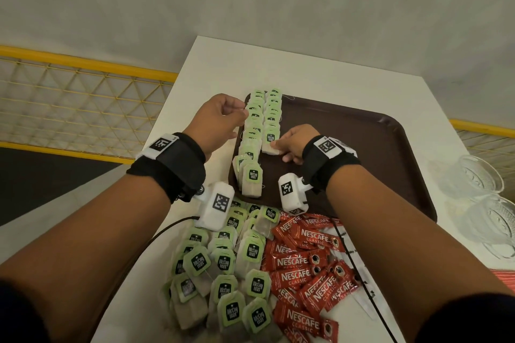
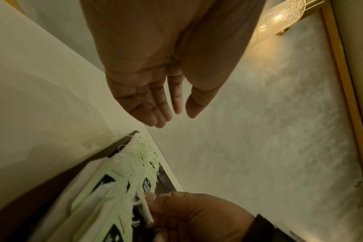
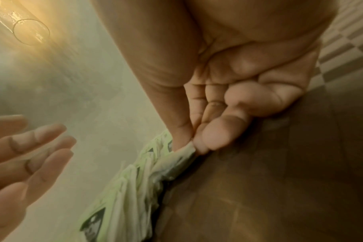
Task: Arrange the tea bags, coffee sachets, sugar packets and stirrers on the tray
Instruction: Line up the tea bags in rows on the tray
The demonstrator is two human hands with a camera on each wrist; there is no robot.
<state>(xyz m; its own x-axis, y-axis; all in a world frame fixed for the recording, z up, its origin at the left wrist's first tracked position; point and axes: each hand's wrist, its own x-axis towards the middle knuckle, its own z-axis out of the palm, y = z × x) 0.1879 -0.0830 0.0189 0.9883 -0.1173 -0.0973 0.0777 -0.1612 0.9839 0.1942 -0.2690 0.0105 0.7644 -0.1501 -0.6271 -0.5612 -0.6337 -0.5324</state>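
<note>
A brown tray (image 1: 362, 147) lies on the white table (image 1: 306, 72). Two overlapping rows of green-tagged tea bags (image 1: 255, 120) run along its left side. My right hand (image 1: 276, 146) pinches the nearest tea bag of the right row (image 1: 269, 150) between thumb and forefinger; the right wrist view shows the right hand (image 3: 192, 147) holding the bag's edge (image 3: 186, 149). My left hand (image 1: 237, 114) hovers by the left row's outer side with relaxed fingers, and the left wrist view shows the left hand (image 2: 170, 117) holding nothing. Loose tea bags (image 1: 223, 273) and red coffee sachets (image 1: 306, 267) are heaped in front of the tray.
White paper sticks (image 1: 362, 281) lie right of the sachets under a black cable. Clear glass bowls (image 1: 479, 178) stand at the tray's right. A yellow mesh railing (image 1: 83, 92) runs to the left beyond the table edge. The tray's right half is bare.
</note>
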